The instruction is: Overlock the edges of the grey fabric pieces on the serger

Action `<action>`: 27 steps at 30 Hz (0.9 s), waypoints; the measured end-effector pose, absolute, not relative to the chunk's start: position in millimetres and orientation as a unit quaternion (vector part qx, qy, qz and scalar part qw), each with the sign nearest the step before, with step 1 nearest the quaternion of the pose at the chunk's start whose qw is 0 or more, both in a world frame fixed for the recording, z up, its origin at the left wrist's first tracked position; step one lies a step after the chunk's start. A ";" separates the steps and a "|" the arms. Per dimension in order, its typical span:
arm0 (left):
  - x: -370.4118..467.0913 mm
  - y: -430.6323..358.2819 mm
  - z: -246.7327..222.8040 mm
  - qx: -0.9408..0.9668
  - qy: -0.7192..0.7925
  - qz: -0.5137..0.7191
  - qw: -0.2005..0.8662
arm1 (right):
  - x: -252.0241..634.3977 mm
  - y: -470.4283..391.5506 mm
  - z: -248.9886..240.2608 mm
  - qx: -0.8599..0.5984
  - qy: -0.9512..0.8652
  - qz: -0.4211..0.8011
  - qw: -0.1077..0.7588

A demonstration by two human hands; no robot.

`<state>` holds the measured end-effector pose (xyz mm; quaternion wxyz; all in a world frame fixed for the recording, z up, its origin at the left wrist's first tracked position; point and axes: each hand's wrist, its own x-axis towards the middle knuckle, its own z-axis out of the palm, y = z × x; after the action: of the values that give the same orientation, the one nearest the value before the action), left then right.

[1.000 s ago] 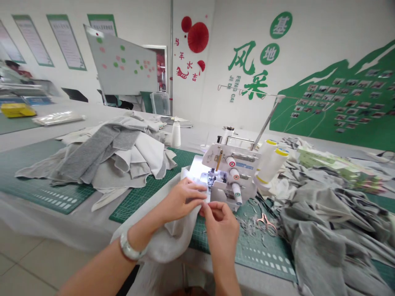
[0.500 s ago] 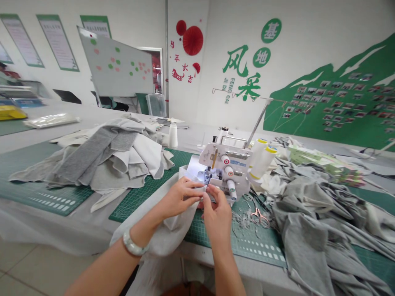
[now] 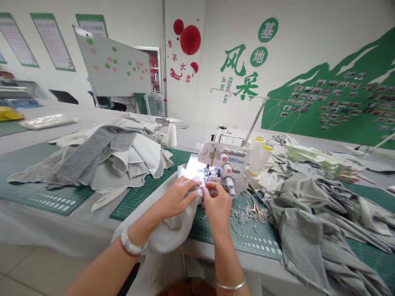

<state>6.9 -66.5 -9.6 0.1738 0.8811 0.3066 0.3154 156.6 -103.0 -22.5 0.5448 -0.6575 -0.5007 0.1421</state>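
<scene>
A white overlock sewing machine (image 3: pixel 226 164) with coloured tension dials stands in front of me, its lamp lighting the needle area. Just before the presser foot, my left hand (image 3: pixel 182 195) pinches the edge of a pale grey fabric piece (image 3: pixel 177 234). Close against it, my right hand (image 3: pixel 217 201) grips the same edge between thumb and fingers. The cloth runs from the hands down over the table's front edge. Whether the edge lies under the foot is hidden by the fingers.
Grey fabric pieces are heaped at left (image 3: pixel 114 152) and right (image 3: pixel 317 226). Small scissors (image 3: pixel 257 213) lie among thread scraps (image 3: pixel 242 216) on a green cutting mat (image 3: pixel 210 228). Thread cones (image 3: pixel 261 158) stand beside the machine, another cone (image 3: pixel 172 135) behind the mat.
My right hand's fingers have bent more and drawn in at the cloth edge. My left hand stays on the fabric, shifted slightly. The view has moved a little.
</scene>
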 end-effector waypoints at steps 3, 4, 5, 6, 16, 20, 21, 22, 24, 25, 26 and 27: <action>8.6 -68.7 -5.6 0.904 0.295 0.280 0.131 | 155.7 -101.5 -21.5 -0.662 -0.530 0.109 0.519; 9.1 -68.4 -4.7 0.909 0.291 0.273 0.119 | 155.3 -101.3 -21.2 -0.667 -0.540 0.095 0.506; 9.4 -67.9 -4.0 0.913 0.288 0.268 0.110 | 155.0 -101.3 -21.0 -0.673 -0.548 0.079 0.491; 9.7 -67.1 -3.6 0.915 0.287 0.263 0.105 | 154.7 -101.6 -20.9 -0.680 -0.554 0.063 0.476; 15.8 -58.0 0.4 0.921 0.292 0.239 0.096 | 159.9 -105.3 -29.9 -0.653 -0.590 0.045 0.473; 14.7 -57.5 -0.5 0.923 0.286 0.243 0.088 | 160.3 -110.5 -34.8 -0.628 -0.585 0.088 0.506; 14.2 -57.5 -0.5 0.924 0.285 0.242 0.085 | 159.9 -112.5 -35.6 -0.624 -0.580 0.102 0.514; 13.8 -57.4 -0.4 0.925 0.282 0.241 0.080 | 159.2 -114.6 -36.4 -0.620 -0.573 0.118 0.522; 13.2 -56.9 0.1 0.929 0.277 0.236 0.073 | 157.2 -119.3 -38.2 -0.613 -0.553 0.164 0.540; 13.0 -56.5 0.5 0.930 0.274 0.233 0.071 | 156.0 -121.8 -39.3 -0.608 -0.537 0.193 0.551; 13.1 -56.1 0.7 0.932 0.272 0.232 0.068 | 154.5 -124.3 -40.6 -0.604 -0.517 0.225 0.564; 13.3 -55.8 0.9 0.932 0.271 0.231 0.064 | 153.0 -126.6 -42.2 -0.599 -0.493 0.255 0.577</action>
<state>13.3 -55.8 0.9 0.0642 0.9323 0.2706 0.2313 153.0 -126.6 -42.2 0.5772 -0.5991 -0.4927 0.2553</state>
